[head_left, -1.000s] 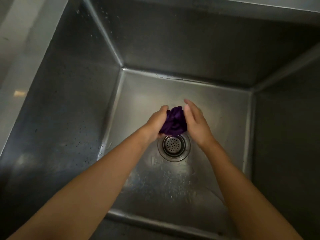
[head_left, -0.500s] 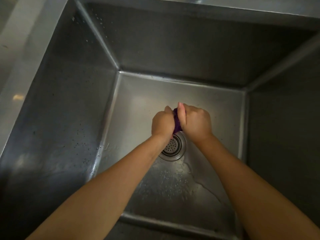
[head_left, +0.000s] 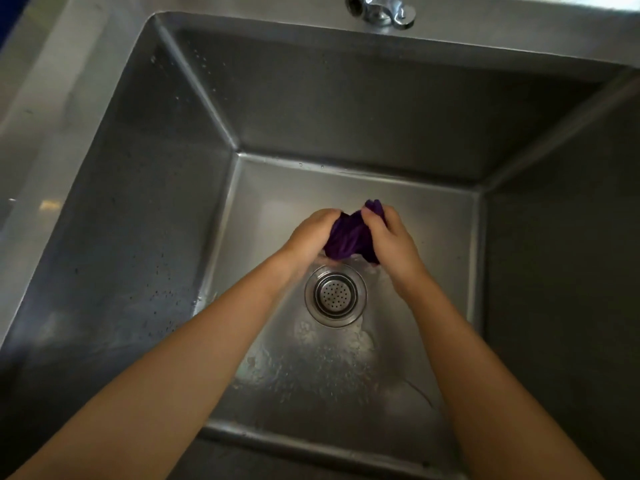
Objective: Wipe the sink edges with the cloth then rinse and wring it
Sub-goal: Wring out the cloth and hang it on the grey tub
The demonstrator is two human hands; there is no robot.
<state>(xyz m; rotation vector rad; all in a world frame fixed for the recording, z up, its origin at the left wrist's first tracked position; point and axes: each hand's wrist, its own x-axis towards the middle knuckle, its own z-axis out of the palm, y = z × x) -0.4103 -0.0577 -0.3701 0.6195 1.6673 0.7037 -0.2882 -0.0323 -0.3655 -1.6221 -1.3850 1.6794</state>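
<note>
Two hands share one small dark-purple cloth (head_left: 346,237), bunched into a wad btw them. It hangs over the sink floor, just beyond the round perforated metal drain strainer (head_left: 335,295). Our left hand (head_left: 311,235) grips the wad's left side and our right hand (head_left: 393,245) grips the right. Fingers (head_left: 370,213) on both sides are clenched round the fabric, and a tuft pokes out past the right hand.

We judge the cloth soft, limp and light, though prob. heavier now w/ water in it. It isn't fragile, so we can squeeze hard. Wet fabric may slide in the palm, so we take it at opposite ends of the wad, w/ a full-hand wrap rather than a pinch, and twist against each other. We see a glint under the wad that may be drips, but we can't be sure.

We stand over a deep square stainless-steel sink (head_left: 138,209). Its walls are speckled w/ droplets, esp. the left one. A film of water (head_left: 311,368) lies on the floor, on our side of the strainer. A chrome faucet base (head_left: 381,10) sits on the back rim, and we see no stream from it. A pale tabletop (head_left: 45,126) runs along the left. Light is dim.
</note>
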